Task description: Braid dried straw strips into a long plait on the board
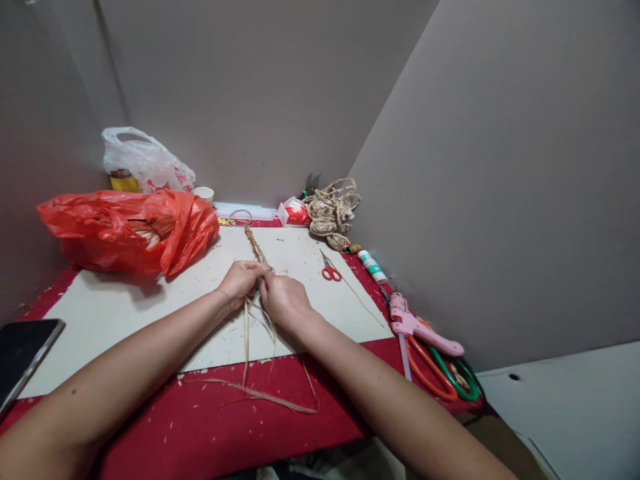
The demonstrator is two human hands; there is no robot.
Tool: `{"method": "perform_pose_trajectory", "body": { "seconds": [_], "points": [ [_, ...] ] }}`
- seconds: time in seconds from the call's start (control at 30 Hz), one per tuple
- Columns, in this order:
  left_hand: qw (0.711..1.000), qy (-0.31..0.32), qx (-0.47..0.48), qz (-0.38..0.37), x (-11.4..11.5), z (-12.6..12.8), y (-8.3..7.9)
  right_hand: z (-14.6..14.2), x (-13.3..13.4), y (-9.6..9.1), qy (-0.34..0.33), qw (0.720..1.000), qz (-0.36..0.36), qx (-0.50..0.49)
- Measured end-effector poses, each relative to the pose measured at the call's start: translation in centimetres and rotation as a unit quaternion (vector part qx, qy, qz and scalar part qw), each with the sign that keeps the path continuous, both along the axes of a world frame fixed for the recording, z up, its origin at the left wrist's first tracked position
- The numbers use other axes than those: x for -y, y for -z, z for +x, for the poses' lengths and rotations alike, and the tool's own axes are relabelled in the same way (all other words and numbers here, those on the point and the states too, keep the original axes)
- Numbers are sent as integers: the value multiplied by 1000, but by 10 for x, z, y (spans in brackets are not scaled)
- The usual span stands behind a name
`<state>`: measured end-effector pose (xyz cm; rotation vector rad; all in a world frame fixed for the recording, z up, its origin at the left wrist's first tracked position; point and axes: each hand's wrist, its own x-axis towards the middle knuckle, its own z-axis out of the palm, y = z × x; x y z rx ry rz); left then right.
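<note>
A braid of straw-coloured fibre (256, 245) runs away from me over the white board (300, 250), its far end by a thin ring (241, 217). My left hand (242, 280) pinches the near end of the braid. Right beside it, my right hand (284, 299) is closed on the same spot, fingertips meeting the left ones. Loose flat strands (247, 343) hang from between the hands toward me, and one long strand (260, 395) curls over the red cloth. The exact grip of the fingertips is partly hidden.
An orange-red plastic bag (125, 230) of fibre lies left, a phone (27, 353) nearer. Red-handled scissors (331, 270) lie right of the hands. Twine bundles (330, 217) stand behind. A pink glue gun (420, 327) and large-handled scissors (453, 373) line the right edge by the wall.
</note>
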<state>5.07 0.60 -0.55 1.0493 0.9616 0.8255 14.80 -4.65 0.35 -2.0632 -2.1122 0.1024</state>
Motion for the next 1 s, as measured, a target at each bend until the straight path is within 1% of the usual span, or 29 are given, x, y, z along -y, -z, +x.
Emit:
{"method": "perform_pose_trajectory", "body": {
  "seconds": [0.1, 0.17, 0.2, 0.27, 0.3, 0.33, 0.37, 0.4, 0.47, 0.5, 0.53, 0.57, 0.63, 0.7, 0.77, 0.83, 0.93, 1.0],
  "points": [
    [1000, -10, 11, -11, -1, 0, 1, 2, 5, -6, -41, 999, -12, -1],
    [999, -16, 22, -17, -2, 0, 0, 9, 6, -15, -62, 997, -6, -37],
    [999, -18, 24, -18, -2, 0, 0, 14, 4, -19, -54, 996, 8, -72],
    [999, -17, 23, -19, -2, -1, -2, 26, -3, -24, -5, 984, 52, -172],
    [999, -13, 22, -20, -2, -1, -3, 31, -7, -24, 26, 969, 76, -233],
    [999, -8, 23, -23, -3, -2, -4, 35, -12, -23, 45, 950, 82, -298],
    [999, -4, 28, -25, -3, -2, -5, 38, -17, -21, 52, 928, 66, -363],
    [999, 1, 33, -27, -4, -2, -5, 39, -21, -18, 47, 902, 24, -429],
    [999, 9, 36, -24, -5, -3, -5, 36, -26, -12, 25, 835, -96, -541],
    [999, 12, 35, -22, -5, -3, -5, 33, -27, -10, 19, 800, -148, -580],
    [999, 14, 32, -20, -5, -3, -4, 31, -27, -9, 19, 774, -185, -606],
    [999, 14, 26, -18, -5, -3, -3, 30, -27, -9, 23, 758, -207, -619],
    [1000, 11, 9, -9, -5, -3, -2, 32, -27, -11, 33, 747, -232, -622],
    [1000, 19, -13, 9, -4, -3, -1, 37, -28, -12, 28, 737, -267, -620],
    [998, 32, -29, 36, -4, -3, -1, 42, -29, -12, 15, 715, -306, -628],
    [997, 37, -34, 58, -4, -3, -2, 46, -30, -9, 5, 690, -326, -646],
    [996, 52, -37, 68, -7, -6, -4, 44, -30, -6, -1, 656, -312, -687],
    [993, 79, -52, 65, -8, -8, -7, 39, -29, -4, 10, 650, -286, -704]
  ]
}}
